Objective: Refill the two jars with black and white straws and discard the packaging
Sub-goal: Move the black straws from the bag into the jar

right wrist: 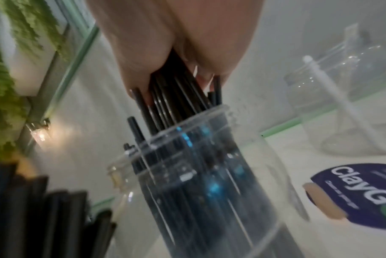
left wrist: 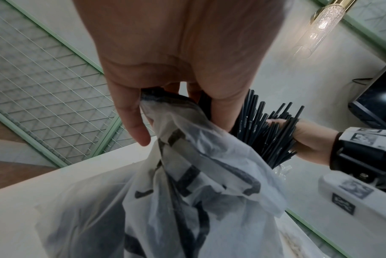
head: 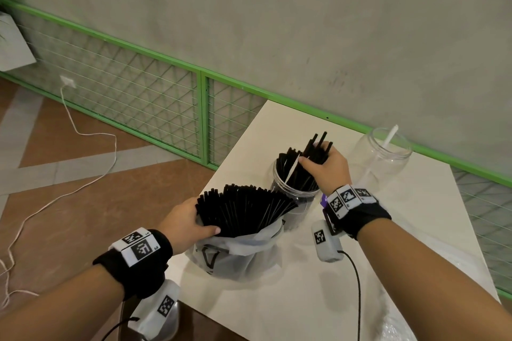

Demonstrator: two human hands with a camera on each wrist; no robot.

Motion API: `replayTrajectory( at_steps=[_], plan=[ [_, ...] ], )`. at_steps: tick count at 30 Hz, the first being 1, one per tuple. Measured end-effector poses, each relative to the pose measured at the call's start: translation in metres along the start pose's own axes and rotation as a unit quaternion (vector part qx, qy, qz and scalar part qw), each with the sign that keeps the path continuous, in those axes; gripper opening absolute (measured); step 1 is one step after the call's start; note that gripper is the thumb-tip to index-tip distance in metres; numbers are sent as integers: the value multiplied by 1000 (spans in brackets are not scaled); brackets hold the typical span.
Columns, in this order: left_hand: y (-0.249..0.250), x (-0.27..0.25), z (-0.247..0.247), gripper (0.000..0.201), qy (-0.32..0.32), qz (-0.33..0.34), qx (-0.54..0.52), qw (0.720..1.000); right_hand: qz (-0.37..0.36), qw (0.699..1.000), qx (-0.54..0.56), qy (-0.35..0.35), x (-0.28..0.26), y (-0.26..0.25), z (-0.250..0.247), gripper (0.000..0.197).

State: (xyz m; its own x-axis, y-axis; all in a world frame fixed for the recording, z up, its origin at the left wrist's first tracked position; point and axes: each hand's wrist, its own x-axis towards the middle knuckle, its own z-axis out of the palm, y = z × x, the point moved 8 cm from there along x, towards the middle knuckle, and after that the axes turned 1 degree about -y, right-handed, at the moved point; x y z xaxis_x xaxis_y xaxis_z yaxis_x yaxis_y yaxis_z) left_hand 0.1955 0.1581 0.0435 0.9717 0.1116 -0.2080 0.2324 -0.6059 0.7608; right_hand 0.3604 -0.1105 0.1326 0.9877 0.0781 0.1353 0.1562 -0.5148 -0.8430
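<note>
Gripping black straws (head: 313,158) over the jar (head: 293,188), right hand (head: 329,166)

A white table (head: 374,279) stands against the wall. Near its left edge sits a plastic bag (head: 238,255) of black straws. Just behind the bag stands a clear jar (head: 293,191) packed with black straws. Toward the back edge stands a second clear jar (head: 385,158) with one white straw.

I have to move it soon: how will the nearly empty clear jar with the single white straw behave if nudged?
The far jar looks like thin clear plastic holding only one white straw, so it is probably very light and would slide or tip easily. The straw leans loosely against the rim, so it would likely shift or rattle. The table looks smooth, which favours sliding.
</note>
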Motion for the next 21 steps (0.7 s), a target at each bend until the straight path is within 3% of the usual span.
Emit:
replayTrajectory(
  at_steps=[3,6,8,12,15,21],
  plan=[
    [-1,0,-1,49,-1,-3,-3,1000,17,999,36,-14,-4,12,0,60],
    [0,0,0,48,-5,0,-6,1000,44,983,169,48,-12,19,-15,63],
    [0,0,-1,48,-7,2,-8,1000,21,984,170,52,-17,18,-18,72],
    [2,0,-1,47,-6,7,-9,1000,-68,997,-18,-40,-14,3,3,81],
    [5,-1,-1,45,-1,14,-11,1000,-68,991,-67,-89,-9,-3,24,92],
    [1,0,0,48,-5,8,-22,1000,-128,955,-219,-151,2,-23,55,103]
  ],
)
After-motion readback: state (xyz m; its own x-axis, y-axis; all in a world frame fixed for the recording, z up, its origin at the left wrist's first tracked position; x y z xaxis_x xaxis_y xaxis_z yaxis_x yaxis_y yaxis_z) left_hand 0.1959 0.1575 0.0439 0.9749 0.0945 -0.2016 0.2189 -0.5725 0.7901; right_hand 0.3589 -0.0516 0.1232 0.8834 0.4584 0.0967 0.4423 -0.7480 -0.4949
